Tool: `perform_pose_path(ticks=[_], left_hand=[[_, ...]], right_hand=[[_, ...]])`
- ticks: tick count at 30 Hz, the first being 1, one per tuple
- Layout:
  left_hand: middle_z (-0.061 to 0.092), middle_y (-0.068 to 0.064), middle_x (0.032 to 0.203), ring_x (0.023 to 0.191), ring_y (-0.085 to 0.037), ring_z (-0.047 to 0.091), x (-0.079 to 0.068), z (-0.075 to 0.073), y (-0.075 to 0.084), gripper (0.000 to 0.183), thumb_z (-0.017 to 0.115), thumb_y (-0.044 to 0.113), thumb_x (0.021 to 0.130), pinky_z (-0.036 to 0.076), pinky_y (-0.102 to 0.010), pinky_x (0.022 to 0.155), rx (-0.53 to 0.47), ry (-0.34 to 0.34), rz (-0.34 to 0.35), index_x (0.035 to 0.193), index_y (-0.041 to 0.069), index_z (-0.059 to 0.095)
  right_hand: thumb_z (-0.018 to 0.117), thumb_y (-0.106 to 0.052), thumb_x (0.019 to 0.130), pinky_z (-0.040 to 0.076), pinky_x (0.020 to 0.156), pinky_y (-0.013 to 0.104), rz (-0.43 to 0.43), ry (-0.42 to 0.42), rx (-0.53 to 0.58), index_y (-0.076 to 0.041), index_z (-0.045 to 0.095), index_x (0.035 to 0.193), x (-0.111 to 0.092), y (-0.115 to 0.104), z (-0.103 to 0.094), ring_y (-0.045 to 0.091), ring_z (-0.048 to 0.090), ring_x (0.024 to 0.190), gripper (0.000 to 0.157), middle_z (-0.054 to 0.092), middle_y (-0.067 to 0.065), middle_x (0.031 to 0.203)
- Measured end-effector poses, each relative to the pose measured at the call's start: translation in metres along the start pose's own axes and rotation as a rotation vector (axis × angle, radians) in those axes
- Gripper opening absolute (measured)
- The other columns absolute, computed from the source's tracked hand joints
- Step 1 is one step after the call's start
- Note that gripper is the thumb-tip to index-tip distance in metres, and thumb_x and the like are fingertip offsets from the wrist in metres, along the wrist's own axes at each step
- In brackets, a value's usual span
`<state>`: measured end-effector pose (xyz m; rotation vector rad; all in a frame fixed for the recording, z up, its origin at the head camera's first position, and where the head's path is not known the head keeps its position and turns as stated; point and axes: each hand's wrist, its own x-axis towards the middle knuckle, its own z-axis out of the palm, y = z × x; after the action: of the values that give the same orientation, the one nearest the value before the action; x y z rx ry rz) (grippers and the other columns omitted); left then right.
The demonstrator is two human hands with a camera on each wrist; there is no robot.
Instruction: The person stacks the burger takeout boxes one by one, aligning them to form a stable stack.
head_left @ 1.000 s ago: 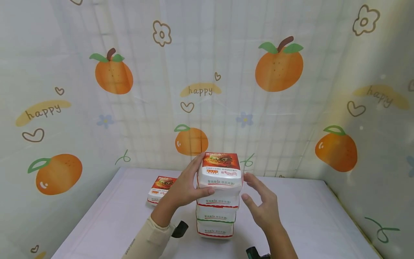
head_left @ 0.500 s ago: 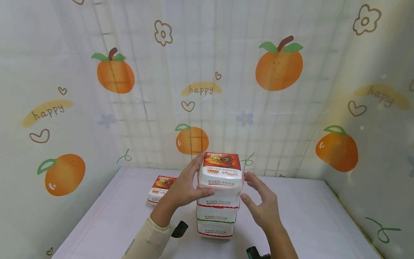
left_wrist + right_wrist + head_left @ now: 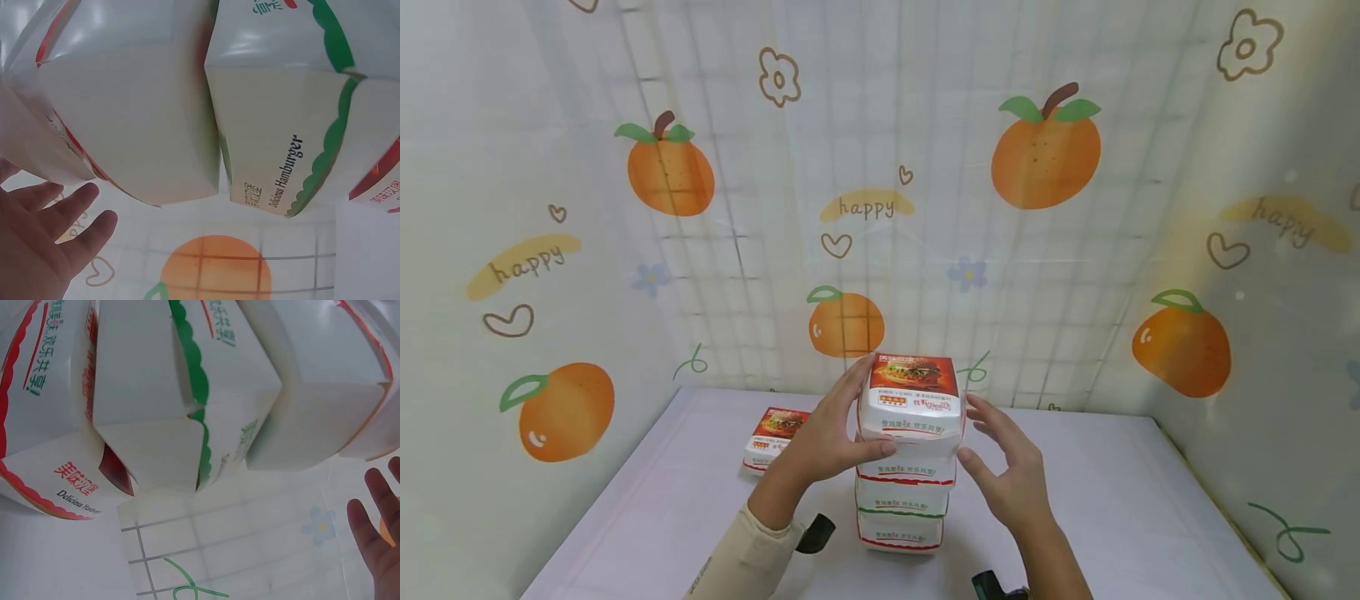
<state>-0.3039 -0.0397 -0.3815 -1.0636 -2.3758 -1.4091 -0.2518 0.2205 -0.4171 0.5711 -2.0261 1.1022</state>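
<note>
A stack of white paper burger boxes stands upright on the table; the top box (image 3: 913,421) has a red burger picture on its lid. My left hand (image 3: 831,442) lies along the left side of this box, thumb across its front. At the right side, my right hand (image 3: 1015,479) has its fingertips close to the box edge, fingers spread. Lower down is a green-trimmed box (image 3: 269,131) between red-trimmed ones. In the left wrist view, the spread fingers (image 3: 87,237) show beside the upper boxes. Extended fingers (image 3: 369,531) appear near the upper end of the stack in the right wrist view.
One more burger box (image 3: 767,446) sits on the white table (image 3: 1105,508), left of the stack and partly behind the left forearm. A curtain (image 3: 925,275) printed with oranges hangs behind the table and along its sides. Dark wrist devices (image 3: 816,533) are worn on both arms.
Both hands stay almost where they were around the top of the stack, and the boxes hold still. The curtain's print on the left side has shifted slightly to the right.
</note>
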Motion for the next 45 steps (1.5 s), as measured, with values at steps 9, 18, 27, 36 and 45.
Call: perform_pose_path(ticks=[9, 18, 27, 36, 45], left_hand=[[0.019, 0.019, 0.156, 0.133, -0.014, 0.036, -0.006, -0.004, -0.001, 0.105, 0.076, 0.058, 0.075, 0.039, -0.057, 0.1, 0.058, 0.017, -0.017, 0.156, 0.038, 0.012], [0.035, 0.007, 0.15, 0.133, -0.018, 0.04, -0.021, -0.011, -0.012, 0.105, 0.071, 0.069, 0.072, 0.041, -0.06, 0.096, 0.205, 0.007, -0.109, 0.154, 0.043, 0.01], [0.032, 0.014, 0.152, 0.132, -0.011, 0.04, -0.04, -0.026, -0.037, 0.106, 0.07, 0.071, 0.071, 0.042, -0.051, 0.1, 0.285, 0.006, -0.095, 0.155, 0.034, 0.019], [0.033, 0.008, 0.153, 0.139, -0.018, 0.033, -0.061, -0.056, -0.091, 0.101, 0.069, 0.074, 0.07, 0.035, -0.054, 0.106, 0.423, -0.039, -0.283, 0.153, 0.033, 0.029], [0.033, 0.002, 0.154, 0.14, -0.023, 0.029, -0.067, -0.078, -0.148, 0.1, 0.08, 0.056, 0.07, 0.028, -0.054, 0.109, 0.45, -0.091, -0.374, 0.153, 0.022, 0.034]], right_hand=[[0.077, -0.004, 0.076, 0.042, 0.097, 0.019, -0.003, 0.003, 0.01, -0.008, 0.051, 0.142, 0.001, -0.003, 0.0, 0.023, 0.055, 0.118, 0.071, 0.055, 0.007, 0.137], [0.075, -0.008, 0.079, 0.042, 0.097, 0.018, 0.008, 0.0, -0.015, -0.011, 0.049, 0.143, 0.0, -0.005, 0.001, 0.012, 0.049, 0.126, 0.069, 0.052, 0.009, 0.141], [0.075, -0.008, 0.08, 0.041, 0.097, 0.017, 0.001, 0.008, -0.025, -0.01, 0.048, 0.144, -0.002, -0.003, 0.001, 0.015, 0.046, 0.129, 0.069, 0.049, 0.008, 0.144], [0.076, -0.009, 0.079, 0.042, 0.097, 0.018, 0.0, -0.004, -0.042, -0.012, 0.044, 0.147, -0.001, 0.001, -0.001, 0.015, 0.046, 0.128, 0.075, 0.045, 0.007, 0.147], [0.075, -0.014, 0.08, 0.041, 0.097, 0.018, -0.062, -0.039, -0.044, -0.013, 0.038, 0.15, 0.012, 0.004, -0.003, 0.021, 0.043, 0.131, 0.079, 0.035, 0.01, 0.153]])
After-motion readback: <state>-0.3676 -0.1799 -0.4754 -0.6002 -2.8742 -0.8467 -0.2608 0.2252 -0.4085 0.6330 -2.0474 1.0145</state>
